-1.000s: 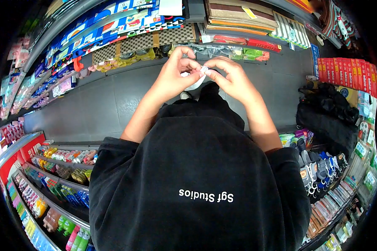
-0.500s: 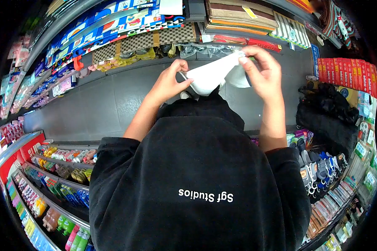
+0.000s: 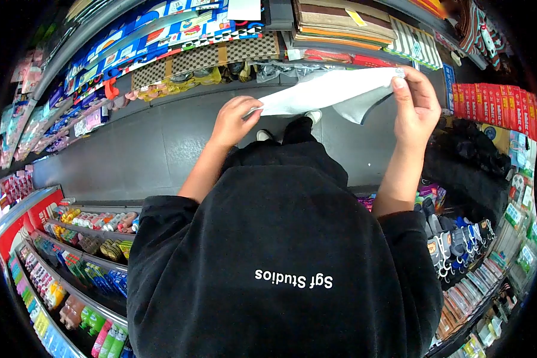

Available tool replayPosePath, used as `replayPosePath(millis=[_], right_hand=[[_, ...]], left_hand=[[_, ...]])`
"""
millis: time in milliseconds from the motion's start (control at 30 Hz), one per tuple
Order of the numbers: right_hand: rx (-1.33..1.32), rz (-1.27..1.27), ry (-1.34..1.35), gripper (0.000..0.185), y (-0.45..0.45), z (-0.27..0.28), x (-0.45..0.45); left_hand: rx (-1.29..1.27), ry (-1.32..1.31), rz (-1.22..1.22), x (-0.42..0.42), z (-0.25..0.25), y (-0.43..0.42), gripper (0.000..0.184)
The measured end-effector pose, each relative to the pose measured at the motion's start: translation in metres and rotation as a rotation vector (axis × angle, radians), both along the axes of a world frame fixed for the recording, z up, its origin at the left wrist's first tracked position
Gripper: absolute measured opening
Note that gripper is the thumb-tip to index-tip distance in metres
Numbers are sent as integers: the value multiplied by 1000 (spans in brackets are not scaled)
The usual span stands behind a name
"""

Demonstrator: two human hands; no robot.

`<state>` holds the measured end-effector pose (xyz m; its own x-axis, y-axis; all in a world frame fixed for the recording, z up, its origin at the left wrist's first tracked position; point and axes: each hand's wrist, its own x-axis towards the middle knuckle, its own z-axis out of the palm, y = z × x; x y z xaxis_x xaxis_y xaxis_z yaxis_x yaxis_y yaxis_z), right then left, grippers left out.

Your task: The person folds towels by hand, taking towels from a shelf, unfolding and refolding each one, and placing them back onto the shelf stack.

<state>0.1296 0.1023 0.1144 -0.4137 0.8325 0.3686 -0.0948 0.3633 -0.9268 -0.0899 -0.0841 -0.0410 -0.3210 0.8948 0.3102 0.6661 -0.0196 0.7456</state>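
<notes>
A white cloth-like sheet (image 3: 325,92) is stretched in the air between my two hands, above the floor and my shoes. My left hand (image 3: 235,119) pinches its narrow left end between thumb and fingers. At the upper right corner, my right hand (image 3: 414,107) grips the sheet with thumb and fingertips. A greyish flap of it hangs down near my right hand, with a dark edge along its side. What the sheet is exactly, I cannot tell.
Shelves with folded mats (image 3: 340,24) and blue patterned packs (image 3: 143,42) stand ahead. Red boxes (image 3: 495,106) and hanging slippers (image 3: 456,241) are to the right. Bottles (image 3: 95,322) fill shelves at the lower left. Grey floor (image 3: 161,143) lies between.
The white sheet has come unfolded from a small bundle between my fingertips. My right hand has moved right with its corner, my left hand slightly left, and the sheet is now stretched wide.
</notes>
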Motion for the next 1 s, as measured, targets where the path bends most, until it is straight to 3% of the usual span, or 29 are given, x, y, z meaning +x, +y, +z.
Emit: replayPosePath(millis=[400, 600, 733, 1000], right_hand=[[-56, -124, 37, 19, 30, -21, 25], [-111, -138, 46, 18, 34, -29, 29], [-149, -158, 67, 19, 38, -32, 30], [-151, -205, 102, 22, 42, -44, 24]], left_hand=[[-85, -322, 304, -35, 14, -11, 16], [124, -308, 318, -59, 36, -9, 15], [262, -506, 368, -50, 73, 0, 21], [26, -600, 376, -67, 76, -3, 24]])
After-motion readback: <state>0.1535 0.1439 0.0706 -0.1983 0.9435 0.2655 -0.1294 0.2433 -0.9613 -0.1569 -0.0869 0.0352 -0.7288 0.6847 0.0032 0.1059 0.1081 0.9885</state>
